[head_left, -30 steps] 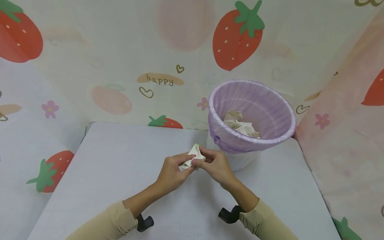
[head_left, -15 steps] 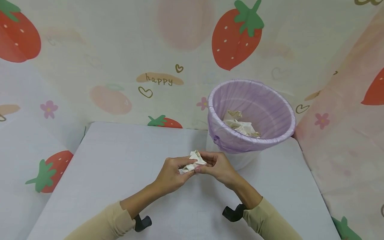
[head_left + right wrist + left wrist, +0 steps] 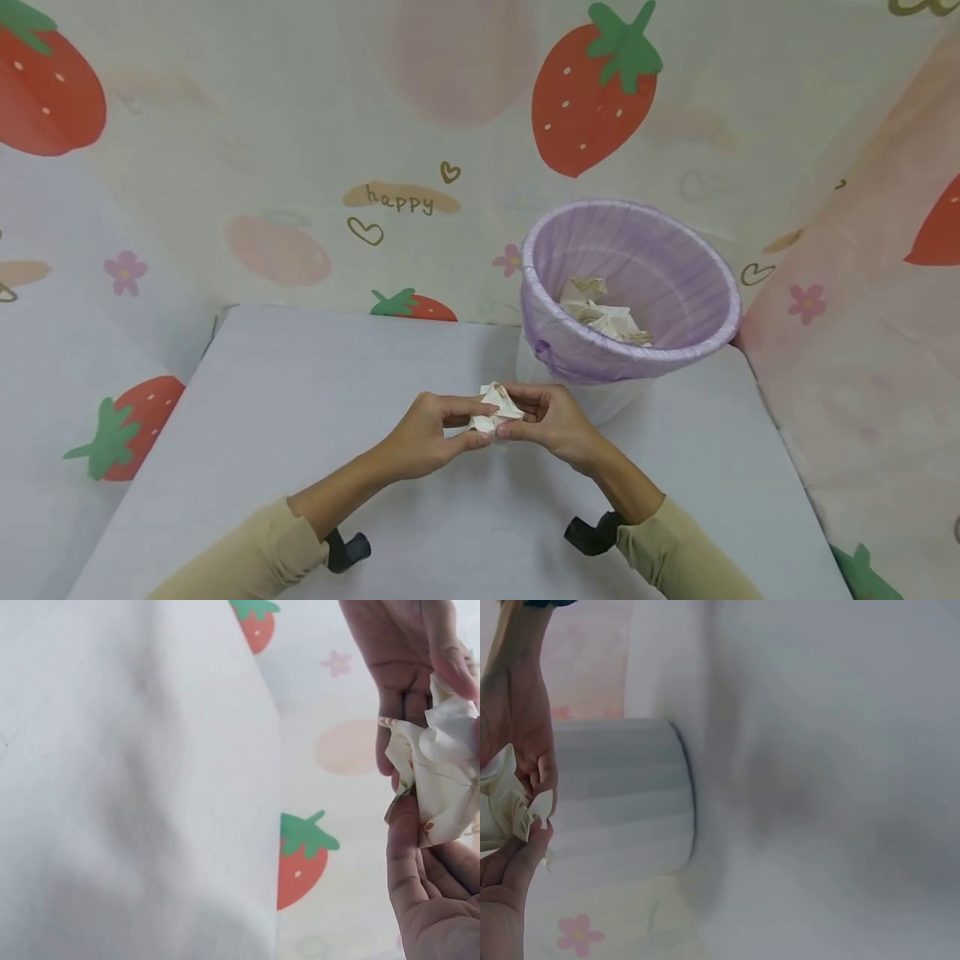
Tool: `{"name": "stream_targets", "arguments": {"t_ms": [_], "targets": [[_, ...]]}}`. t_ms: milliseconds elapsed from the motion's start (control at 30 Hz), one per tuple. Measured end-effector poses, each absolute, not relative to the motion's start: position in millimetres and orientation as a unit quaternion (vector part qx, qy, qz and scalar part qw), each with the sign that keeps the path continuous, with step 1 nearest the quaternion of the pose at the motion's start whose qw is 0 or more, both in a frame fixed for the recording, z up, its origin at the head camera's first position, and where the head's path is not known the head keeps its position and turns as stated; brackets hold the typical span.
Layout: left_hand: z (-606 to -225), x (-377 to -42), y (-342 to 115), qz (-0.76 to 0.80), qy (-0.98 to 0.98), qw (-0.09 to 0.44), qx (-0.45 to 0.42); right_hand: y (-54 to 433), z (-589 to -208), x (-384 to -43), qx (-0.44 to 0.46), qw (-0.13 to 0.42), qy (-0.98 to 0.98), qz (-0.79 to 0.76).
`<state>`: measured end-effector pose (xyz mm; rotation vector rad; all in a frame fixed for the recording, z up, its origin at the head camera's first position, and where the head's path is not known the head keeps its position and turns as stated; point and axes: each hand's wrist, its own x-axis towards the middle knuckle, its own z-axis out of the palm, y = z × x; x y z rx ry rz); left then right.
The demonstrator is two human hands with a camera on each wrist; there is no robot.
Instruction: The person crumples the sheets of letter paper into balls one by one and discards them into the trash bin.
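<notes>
In the head view a crumpled piece of white paper (image 3: 497,407) is held between both hands above the table, in front of the bin. My left hand (image 3: 423,437) pinches its left side between thumb and fingers. From the other side my right hand (image 3: 558,425) grips it, thumb toward me and fingers behind. The right wrist view brings out creases and small coloured marks on the crumpled paper (image 3: 446,784). In the left wrist view, the paper (image 3: 502,806) sits at the left edge, fingers of both hands around it.
A white bin with a purple liner (image 3: 637,365) stands at the back right, just beyond my right hand. Several crumpled papers (image 3: 603,317) lie inside it. The white table (image 3: 300,375) meets a strawberry-print backdrop (image 3: 300,108) at the back and sides.
Both hands have shifted slightly down and toward the right with the paper. It has turned and looks more compact, and the fingers have changed their hold a little.
</notes>
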<state>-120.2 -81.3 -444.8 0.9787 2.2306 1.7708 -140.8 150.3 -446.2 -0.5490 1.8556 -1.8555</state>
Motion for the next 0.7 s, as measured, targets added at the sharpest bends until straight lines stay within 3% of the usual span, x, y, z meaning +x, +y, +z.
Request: {"name": "stream_targets", "arguments": {"t_ms": [200,500,700], "targets": [[-442,-120,-78,0.61,0.723,0.077,0.314,156,-447,-139,-0.204,0.24,0.665,-0.677],[-434,-120,-73,0.601,0.717,0.052,0.35,162,-442,-133,-0.233,0.235,0.651,-0.683],[-432,-124,-71,0.614,0.724,0.021,0.314,162,-439,-135,-0.261,0.221,0.659,-0.67]]}}
